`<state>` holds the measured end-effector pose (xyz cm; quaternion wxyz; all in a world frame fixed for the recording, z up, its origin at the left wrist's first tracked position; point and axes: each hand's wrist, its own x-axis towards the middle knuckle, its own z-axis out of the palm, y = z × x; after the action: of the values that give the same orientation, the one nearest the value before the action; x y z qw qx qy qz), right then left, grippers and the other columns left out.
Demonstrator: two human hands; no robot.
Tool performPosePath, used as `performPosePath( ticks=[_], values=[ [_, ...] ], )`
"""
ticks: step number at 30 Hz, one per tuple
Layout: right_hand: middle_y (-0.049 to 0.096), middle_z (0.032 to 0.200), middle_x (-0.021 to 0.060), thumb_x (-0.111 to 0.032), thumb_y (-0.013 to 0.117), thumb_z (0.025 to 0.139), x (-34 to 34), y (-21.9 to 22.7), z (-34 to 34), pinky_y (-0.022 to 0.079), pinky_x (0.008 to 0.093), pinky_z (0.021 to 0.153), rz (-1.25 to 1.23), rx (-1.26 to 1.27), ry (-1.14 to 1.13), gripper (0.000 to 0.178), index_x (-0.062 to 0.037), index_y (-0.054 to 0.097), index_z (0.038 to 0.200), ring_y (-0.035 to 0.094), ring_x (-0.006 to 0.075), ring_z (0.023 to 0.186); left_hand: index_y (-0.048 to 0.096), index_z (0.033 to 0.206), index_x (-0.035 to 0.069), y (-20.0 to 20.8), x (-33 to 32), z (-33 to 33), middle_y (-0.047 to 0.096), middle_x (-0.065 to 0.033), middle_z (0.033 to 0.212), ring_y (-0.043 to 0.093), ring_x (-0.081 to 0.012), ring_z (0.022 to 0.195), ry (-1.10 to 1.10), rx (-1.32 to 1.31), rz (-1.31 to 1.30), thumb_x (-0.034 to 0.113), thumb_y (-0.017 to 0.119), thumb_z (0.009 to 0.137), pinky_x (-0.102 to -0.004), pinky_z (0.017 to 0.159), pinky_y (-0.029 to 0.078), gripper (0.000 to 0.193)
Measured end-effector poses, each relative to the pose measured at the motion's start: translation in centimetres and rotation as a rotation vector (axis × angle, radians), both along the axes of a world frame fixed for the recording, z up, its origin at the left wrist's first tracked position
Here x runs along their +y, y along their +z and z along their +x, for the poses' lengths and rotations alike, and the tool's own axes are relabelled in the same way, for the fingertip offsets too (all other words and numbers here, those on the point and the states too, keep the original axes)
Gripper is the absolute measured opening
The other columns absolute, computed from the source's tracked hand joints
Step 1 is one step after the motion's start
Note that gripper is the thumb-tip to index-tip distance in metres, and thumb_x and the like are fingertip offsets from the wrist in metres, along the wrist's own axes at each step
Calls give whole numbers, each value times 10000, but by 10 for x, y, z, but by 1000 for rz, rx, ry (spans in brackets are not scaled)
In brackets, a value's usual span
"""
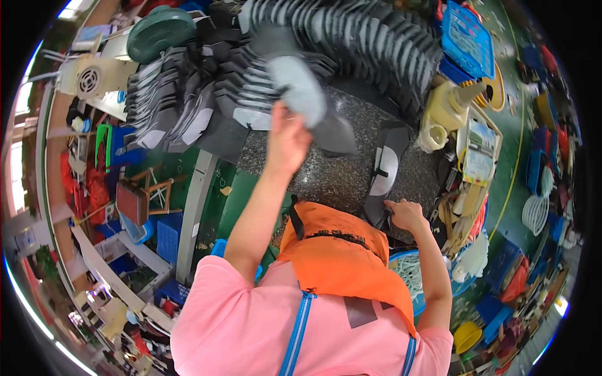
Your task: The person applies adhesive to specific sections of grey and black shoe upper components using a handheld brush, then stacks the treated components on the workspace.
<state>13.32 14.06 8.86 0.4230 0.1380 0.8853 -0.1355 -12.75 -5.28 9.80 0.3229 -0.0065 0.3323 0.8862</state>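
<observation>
My left hand (289, 139) is raised over the dark speckled tabletop (326, 178), its fingers closed on a curved piece of dark and light grey material (301, 88), which looks like a shoe upper and is smeared by motion. A similar grey piece (387, 164) lies on the right part of the tabletop. At its lower end rests my right hand (407, 215), index finger stretched out and touching it. Behind the left hand, more such pieces (254, 94) overlap in rows, and a long curved row (351, 34) spans the back.
Pale yellow plastic containers (448, 109) stand at the table's right side, beside a tray (480, 153). A blue basket (467, 41) sits at the back right. At the back left is a green fan (161, 34). A basin of pale cords (411, 276) is below my right forearm.
</observation>
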Motion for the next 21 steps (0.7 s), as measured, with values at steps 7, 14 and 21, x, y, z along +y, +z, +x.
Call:
performPosePath(
  ticks=[7,14,21],
  values=[
    [568,1011,165,-121,470,745,-3,-1,-14,463,409,770,20,20,-15,412,-189,560,1141,584,306,899,372,1147,218,-57,-87,-17,452,-55,1148,461,-250,1070,511,-112,-23,14,411,864,-447,904,399,351],
    [559,1023,152,-109,477,738,-1,6,-11,450,417,779,41,19,-59,417,-172,552,1144,566,309,925,438,1134,126,-116,-66,-17,460,-79,1163,449,-268,1091,494,-391,24,63,447,842,-477,933,372,299],
    [569,1004,172,-144,479,723,5,2,9,460,428,773,41,84,-151,422,-182,558,1135,577,332,912,482,1027,6,-135,-46,-23,509,-118,1026,515,-309,984,338,-536,-482,176,617,790,-429,822,454,322]
  ],
)
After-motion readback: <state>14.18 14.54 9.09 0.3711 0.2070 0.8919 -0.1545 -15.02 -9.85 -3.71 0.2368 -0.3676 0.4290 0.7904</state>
